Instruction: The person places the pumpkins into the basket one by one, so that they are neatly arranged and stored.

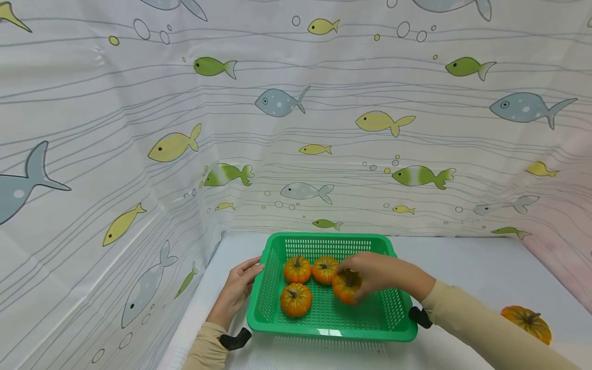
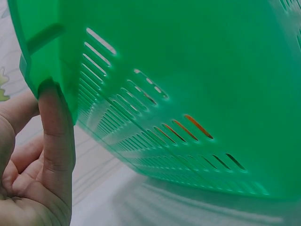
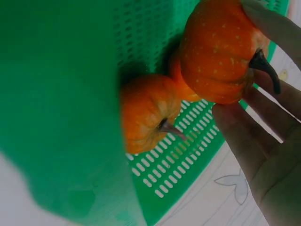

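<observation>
A green plastic basket (image 1: 324, 332) with slotted walls stands on the white table, with three small orange pumpkins inside: one at the back left (image 1: 297, 270), one at the back middle (image 1: 325, 270) and one at the front left (image 1: 296, 300). My right hand (image 1: 381, 272) reaches over the basket and grips another pumpkin (image 1: 343, 290) between thumb and fingers; its dark stem shows in the right wrist view. On the basket's left side, my left hand (image 1: 235, 292) holds the rim. In the left wrist view, a fingertip of that hand (image 2: 54, 155) is tucked under the rim's edge.
One more orange pumpkin (image 1: 527, 324) lies on the table at the right, partly behind the right sleeve (image 1: 490, 324). A white sheet printed with fish (image 1: 342, 169) hangs behind the table and along its left side.
</observation>
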Available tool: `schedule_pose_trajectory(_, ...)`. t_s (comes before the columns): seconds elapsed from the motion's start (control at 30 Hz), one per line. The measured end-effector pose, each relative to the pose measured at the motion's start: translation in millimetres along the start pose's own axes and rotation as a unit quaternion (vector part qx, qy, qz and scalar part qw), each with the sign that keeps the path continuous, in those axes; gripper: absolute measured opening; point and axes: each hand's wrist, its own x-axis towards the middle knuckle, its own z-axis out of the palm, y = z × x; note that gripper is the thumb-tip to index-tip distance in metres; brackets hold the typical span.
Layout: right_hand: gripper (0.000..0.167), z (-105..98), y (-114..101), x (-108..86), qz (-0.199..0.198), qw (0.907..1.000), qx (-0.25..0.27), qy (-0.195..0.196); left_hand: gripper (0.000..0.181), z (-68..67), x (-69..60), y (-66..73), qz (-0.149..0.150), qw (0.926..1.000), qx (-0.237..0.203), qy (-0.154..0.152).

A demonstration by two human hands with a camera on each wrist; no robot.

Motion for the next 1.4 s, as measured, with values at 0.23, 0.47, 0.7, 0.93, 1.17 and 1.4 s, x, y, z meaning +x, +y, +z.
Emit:
schedule_pose_trajectory(0.23, 0.062, 4, -10, 13.7, -0.010, 0.9998, -0.011, -0.014, 0.053, 0.8, 0.5, -0.7, 0.000, 1.0000, 0.003, 0.005)
schedule_pose_trajectory(0.47, 0.063, 14, -14, 25.6, -0.001, 0.9993, -0.018, -0.032, 0.053, 0.3, 2.2, -1.7, 0.001, 1.0000, 0.002, 0.001)
schedule_pose_trajectory(0.7, 0.064, 25, -18, 36.8, 0.002, 0.9983, -0.031, -0.048, 0.054, 0.1, 2.0, -1.4, 0.001, 1.0000, 0.003, 0.003)
schedule_pose_trajectory(0.93, 0.063, 32, -23, 43.1, -0.012, 0.9969, -0.033, -0.070, 0.053, -0.2, 1.7, -1.8, 0.002, 1.0000, 0.002, 0.004)
schedule_pose_trajectory(1.17, 0.061, 37, -25, 44.0, -0.014, 0.9963, -0.045, -0.072, 0.052, 0.0, 1.3, -1.6, 0.002, 1.0000, 0.002, 0.006)
schedule_pose_trajectory(1.4, 0.063, 35, -27, 44.1, -0.011, 0.9965, -0.037, -0.073, 0.053, -0.5, 1.4, -2.0, 0.003, 1.0000, 0.002, 0.002)
